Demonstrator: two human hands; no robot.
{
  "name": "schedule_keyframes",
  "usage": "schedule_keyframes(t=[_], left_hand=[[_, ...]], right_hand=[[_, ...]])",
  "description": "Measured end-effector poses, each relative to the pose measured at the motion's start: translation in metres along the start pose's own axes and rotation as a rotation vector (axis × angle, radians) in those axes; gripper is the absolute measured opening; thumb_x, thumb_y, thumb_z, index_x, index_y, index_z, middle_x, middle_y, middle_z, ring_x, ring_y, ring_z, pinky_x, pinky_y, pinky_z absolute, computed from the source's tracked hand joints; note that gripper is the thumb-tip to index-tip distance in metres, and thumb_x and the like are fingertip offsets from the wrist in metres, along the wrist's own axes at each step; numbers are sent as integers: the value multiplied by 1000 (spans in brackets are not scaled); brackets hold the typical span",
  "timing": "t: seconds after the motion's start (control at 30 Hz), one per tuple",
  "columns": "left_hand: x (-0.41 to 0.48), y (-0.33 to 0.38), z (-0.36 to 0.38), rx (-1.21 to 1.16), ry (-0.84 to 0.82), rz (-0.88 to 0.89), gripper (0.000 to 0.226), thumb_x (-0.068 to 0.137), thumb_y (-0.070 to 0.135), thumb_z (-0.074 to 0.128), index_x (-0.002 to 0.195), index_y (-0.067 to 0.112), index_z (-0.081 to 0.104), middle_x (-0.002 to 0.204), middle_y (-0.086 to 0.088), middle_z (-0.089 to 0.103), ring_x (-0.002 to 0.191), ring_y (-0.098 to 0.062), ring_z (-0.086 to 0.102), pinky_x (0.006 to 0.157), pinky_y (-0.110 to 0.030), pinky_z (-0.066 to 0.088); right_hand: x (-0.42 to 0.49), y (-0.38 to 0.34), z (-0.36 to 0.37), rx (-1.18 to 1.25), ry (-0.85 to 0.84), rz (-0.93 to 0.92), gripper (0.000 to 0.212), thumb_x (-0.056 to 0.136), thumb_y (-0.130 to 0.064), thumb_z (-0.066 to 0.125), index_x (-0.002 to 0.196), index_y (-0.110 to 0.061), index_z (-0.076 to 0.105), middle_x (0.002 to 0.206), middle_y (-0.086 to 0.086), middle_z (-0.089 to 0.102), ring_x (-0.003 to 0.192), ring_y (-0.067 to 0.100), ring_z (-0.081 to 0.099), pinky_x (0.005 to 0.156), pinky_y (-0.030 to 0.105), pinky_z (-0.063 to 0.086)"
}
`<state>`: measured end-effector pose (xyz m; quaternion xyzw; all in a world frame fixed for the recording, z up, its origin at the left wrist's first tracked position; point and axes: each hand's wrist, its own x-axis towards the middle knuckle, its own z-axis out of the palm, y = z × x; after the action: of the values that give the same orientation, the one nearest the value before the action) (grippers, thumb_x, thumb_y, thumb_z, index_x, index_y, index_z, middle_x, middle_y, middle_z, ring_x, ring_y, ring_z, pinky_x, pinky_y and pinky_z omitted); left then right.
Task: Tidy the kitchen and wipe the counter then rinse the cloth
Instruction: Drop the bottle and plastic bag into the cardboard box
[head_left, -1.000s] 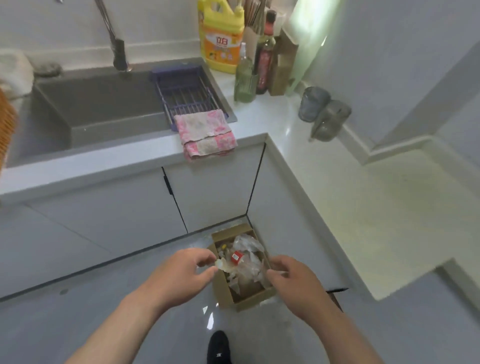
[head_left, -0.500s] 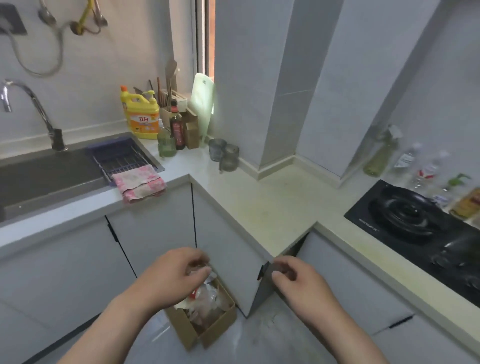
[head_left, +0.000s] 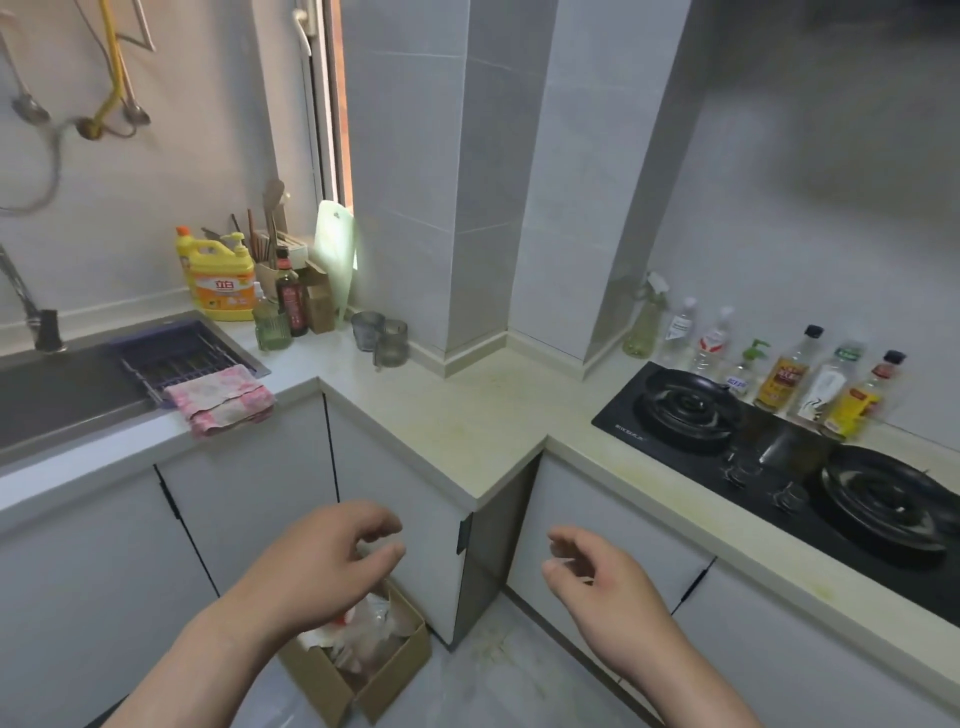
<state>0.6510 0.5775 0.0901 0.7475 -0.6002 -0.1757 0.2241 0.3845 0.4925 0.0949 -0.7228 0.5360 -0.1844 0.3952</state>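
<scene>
Left grip (head_left: 322, 561) and right grip (head_left: 597, 579) hang loosely curled, empty, near the cardboard box (head_left: 396, 680).

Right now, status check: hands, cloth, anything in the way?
Empty, fingers loosely curled: left hand, right hand. Untouched pink cloth folded on counter edge by sink. Rubbish-filled cardboard box on floor under left hand.

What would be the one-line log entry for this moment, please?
stage: wiping not yet begun | left hand: empty, above cardboard box of rubbish | right hand: empty | cloth: folded, on counter edge by sink
</scene>
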Motion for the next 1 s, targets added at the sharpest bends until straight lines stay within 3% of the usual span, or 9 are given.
schedule_keyframes(t=[0.17, 0.27, 0.37, 0.5, 0.7, 1.0], left_hand=[[-10, -26, -22, 13, 29, 10, 21, 94, 43, 56, 111, 36, 64, 106, 26, 60, 95, 9, 53, 76, -11, 41], [-9, -47, -37, 0, 47, 7, 8, 93, 41, 57, 101, 42, 59, 101, 27, 59, 91, 14, 51, 73, -6, 37], [-6, -71, -56, -10, 58, -18, 9, 93, 42, 58, 98, 46, 53, 101, 28, 58, 92, 13, 51, 79, -11, 40], [2, -105, -82, -19, 74, -36, 9, 92, 42, 58, 98, 48, 52, 103, 28, 59, 92, 16, 49, 84, -16, 44], [19, -150, -108, -27, 107, -65, 14, 92, 41, 60, 105, 39, 62, 105, 23, 62, 92, 12, 52, 86, -21, 46], [49, -198, -123, -73, 128, -116, 10, 91, 39, 61, 95, 46, 56, 101, 28, 61, 93, 16, 51, 81, -16, 43]], right_hand=[[5, -19, 15, -14, -16, -33, 32, 94, -29, 59, 126, -36, 56, 118, -19, 60, 109, -4, 55, 96, 20, 43], [15, -39, 32, -19, -29, -55, 27, 95, -30, 58, 118, -43, 52, 119, -19, 59, 110, -4, 54, 93, 18, 41], [29, -60, 52, -27, -33, -66, 26, 95, -31, 58, 115, -45, 51, 118, -21, 59, 108, -4, 55, 90, 18, 41], [50, -87, 83, -28, -35, -69, 33, 95, -31, 59, 127, -35, 56, 116, -21, 60, 105, -6, 55, 88, 16, 40], [84, -119, 119, -29, -47, -77, 36, 95, -31, 58, 131, -32, 54, 121, -18, 58, 110, 0, 55, 92, 21, 41], [150, -156, 154, -73, -95, -127, 39, 94, -33, 58, 132, -32, 54, 120, -18, 58, 109, 2, 56, 96, 26, 46]])
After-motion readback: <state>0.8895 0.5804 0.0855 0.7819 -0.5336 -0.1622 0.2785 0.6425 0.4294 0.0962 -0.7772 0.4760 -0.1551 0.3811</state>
